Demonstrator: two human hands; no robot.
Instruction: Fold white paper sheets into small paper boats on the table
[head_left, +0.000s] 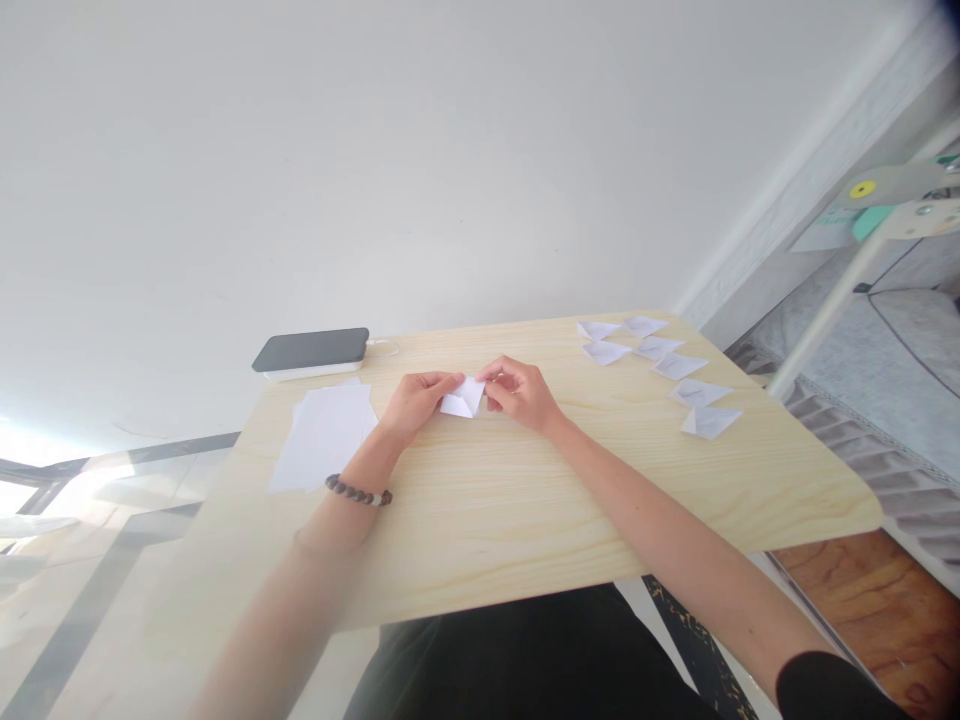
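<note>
Paper [463, 402], part-folded, is pinched by the left hand [415, 403] and right hand [520, 394] over the table [480, 510], seemingly from both sides for steadiness; folded paper pieces [709, 422] lie apart, rightward.

Bright, washed-out light with hazy glare lower left

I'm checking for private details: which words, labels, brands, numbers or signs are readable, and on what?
None can be read.
Yellow disc: dark centre mark, too small to make out.
Pale sheet at far right: marks too blurred to read.
Held paper, loose sheets: no legible writing.
</note>
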